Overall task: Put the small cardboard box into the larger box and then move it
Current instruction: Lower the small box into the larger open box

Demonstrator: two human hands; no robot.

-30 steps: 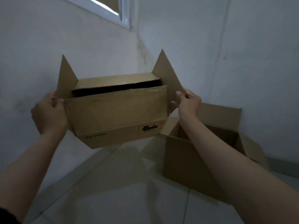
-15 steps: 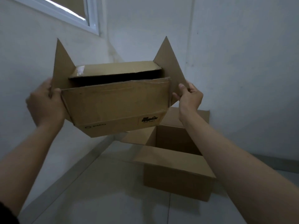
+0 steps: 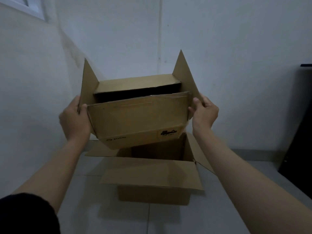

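Note:
I hold the small cardboard box (image 3: 138, 117) in the air, its top open and its two side flaps sticking up like points. My left hand (image 3: 74, 120) grips its left end and my right hand (image 3: 204, 114) grips its right end. The box is tilted slightly, its left bottom corner lower. Directly below it, on the floor, stands the larger box (image 3: 152, 176), open at the top with its flaps folded outward. The small box's underside hangs just over the larger box's opening and hides its far rim.
White walls meet in a corner behind the boxes. A window frame (image 3: 22, 9) shows at the top left. A dark piece of furniture (image 3: 298, 132) stands against the wall at the right. The floor is pale tile.
The small box has moved right and down, from beside the larger box to directly above its opening. The view has turned right, bringing the larger box to the centre.

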